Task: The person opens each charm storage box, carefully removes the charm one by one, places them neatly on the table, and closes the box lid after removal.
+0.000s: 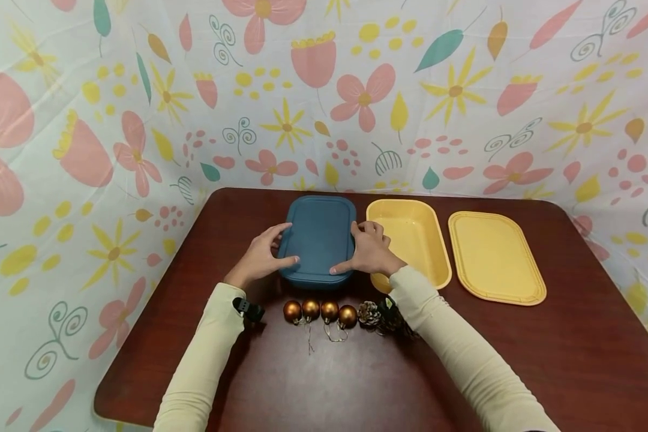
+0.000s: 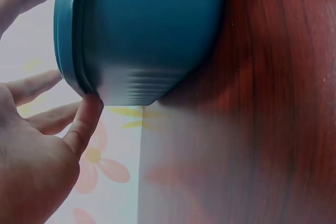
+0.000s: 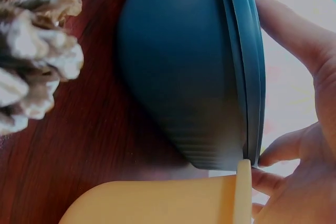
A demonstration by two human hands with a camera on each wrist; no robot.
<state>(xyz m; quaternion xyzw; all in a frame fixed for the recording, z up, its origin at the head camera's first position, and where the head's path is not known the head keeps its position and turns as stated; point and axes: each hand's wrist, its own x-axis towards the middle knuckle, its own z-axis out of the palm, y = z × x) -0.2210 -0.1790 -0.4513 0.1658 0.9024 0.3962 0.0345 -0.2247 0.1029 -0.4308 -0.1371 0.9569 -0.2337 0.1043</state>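
A blue plastic food container (image 2: 152,35) stands on the table with its blue lid (image 1: 320,234) on top. At the lid's left edge, my left hand (image 1: 260,255) grips the rim, its thumb over the front left corner. My right hand (image 1: 371,249) holds the opposite edge, thumb on the lid's front right part and fingers bent at the rim. In the right wrist view those fingers also lie close to the rim of a yellow container (image 3: 157,200). The lid's rim sits along the container's top edge in both wrist views.
Several copper-coloured ball ornaments (image 1: 311,309) line up in front of the blue container. Pine cones (image 1: 369,314) lie beside them, partly under my right sleeve. The open yellow container stands right of the blue one, and a yellow lid (image 1: 497,257) lies farther right on the table (image 1: 588,312).
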